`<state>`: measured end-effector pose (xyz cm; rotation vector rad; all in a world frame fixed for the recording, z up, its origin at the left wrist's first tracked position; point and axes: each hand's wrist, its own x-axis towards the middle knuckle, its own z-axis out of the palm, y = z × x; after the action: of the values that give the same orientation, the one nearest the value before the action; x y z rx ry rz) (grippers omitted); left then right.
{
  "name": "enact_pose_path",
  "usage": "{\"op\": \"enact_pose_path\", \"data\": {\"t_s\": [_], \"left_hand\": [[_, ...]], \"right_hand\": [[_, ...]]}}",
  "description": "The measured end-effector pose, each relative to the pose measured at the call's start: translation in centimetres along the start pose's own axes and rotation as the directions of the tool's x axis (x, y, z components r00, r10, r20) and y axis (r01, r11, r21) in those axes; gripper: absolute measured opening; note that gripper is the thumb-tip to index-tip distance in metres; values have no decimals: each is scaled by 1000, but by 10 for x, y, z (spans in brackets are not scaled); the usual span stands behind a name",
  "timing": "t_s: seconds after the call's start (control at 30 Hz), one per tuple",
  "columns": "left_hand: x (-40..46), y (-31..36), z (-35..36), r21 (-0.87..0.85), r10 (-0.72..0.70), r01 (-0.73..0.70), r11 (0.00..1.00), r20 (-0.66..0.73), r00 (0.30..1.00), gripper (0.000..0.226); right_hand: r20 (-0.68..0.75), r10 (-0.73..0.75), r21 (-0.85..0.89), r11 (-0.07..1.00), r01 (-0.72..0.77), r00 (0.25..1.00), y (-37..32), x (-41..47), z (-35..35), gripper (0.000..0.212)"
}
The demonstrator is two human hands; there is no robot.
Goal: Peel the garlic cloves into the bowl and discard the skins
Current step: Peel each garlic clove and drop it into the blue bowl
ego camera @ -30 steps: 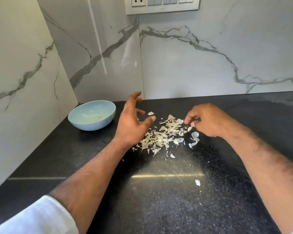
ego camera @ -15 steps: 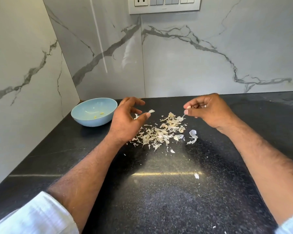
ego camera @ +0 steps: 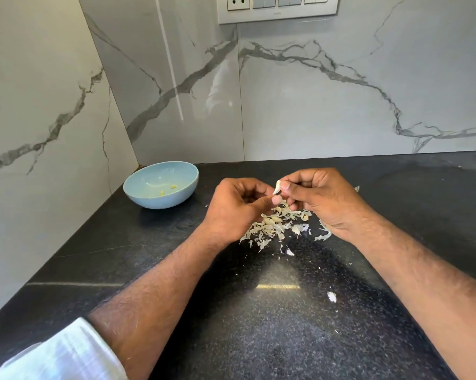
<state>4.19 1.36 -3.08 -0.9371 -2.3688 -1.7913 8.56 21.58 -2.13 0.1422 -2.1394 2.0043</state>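
Black countertop [ego camera: 299,338], back-left corner: I note the garlic clove [ego camera: 277,187] pinched in my right hand [ego camera: 321,198], long axis near upright, my left hand [ego camera: 236,212] curled touching it, nearer the bowl [ego camera: 160,200] to its left.

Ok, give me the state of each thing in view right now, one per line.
Left hand: fingers curled, meeting the right hand at the clove.
Right hand: pinches a garlic clove, raised above the pile.
Bowl: upright, a few yellowish bits inside.
Skins: loose pile on the counter, strays scattered nearer the camera.
Wall switches: position cannot tell.
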Motion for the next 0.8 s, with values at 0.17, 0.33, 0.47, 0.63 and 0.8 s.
{"op": "enact_pose_path", "data": {"t_s": [0.17,0.33,0.47,0.63,0.8], "left_hand": [[1,-2,1,162,80,-71,984,-47,996,7],[1,-2,3,301,116,-102,948,-30,993,17],[2,-7,-6,345,68,-48,937,-47,997,20],[4,-8,-12,367,48,-30,930,-42,998,17],[4,-8,-14,380,38,-26,925,-24,999,18]], "right_hand": [[5,26,-45,999,-26,1000,0,-1,0,12],[-41,26,-181,983,-33,999,-7,0,-10,9],[-108,75,-607,785,-126,991,-6,1,-46,5],[-110,135,-814,556,-167,985,3,3,-50,15],[31,17,-865,501,19,999,-1,4,-39,25]]}}
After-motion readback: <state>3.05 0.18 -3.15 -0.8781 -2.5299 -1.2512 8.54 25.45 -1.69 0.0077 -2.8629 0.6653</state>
